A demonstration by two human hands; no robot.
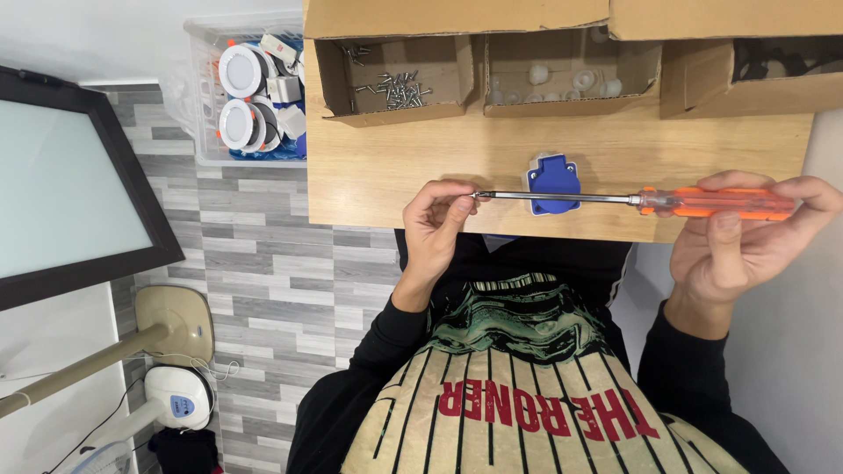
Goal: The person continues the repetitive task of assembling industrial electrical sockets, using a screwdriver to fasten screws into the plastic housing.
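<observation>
My right hand (pixel 746 241) grips the orange transparent handle of a long screwdriver (pixel 702 202), held level above the near edge of the wooden table (pixel 369 175). My left hand (pixel 436 224) pinches the metal tip of the shaft between thumb and fingers; whether a screw sits at the tip is too small to tell. Behind the middle of the shaft, a blue plastic socket-like part (pixel 553 183) lies on the table near its front edge.
At the table's back stand open cardboard boxes: one with several screws (pixel 395 88), one with white plastic pieces (pixel 562 83), one with dark contents (pixel 773 61). A clear bin of round white lamps (pixel 250 92) stands left. A dark-framed panel (pixel 70 184) and a fan base (pixel 176 404) are on the tiled floor.
</observation>
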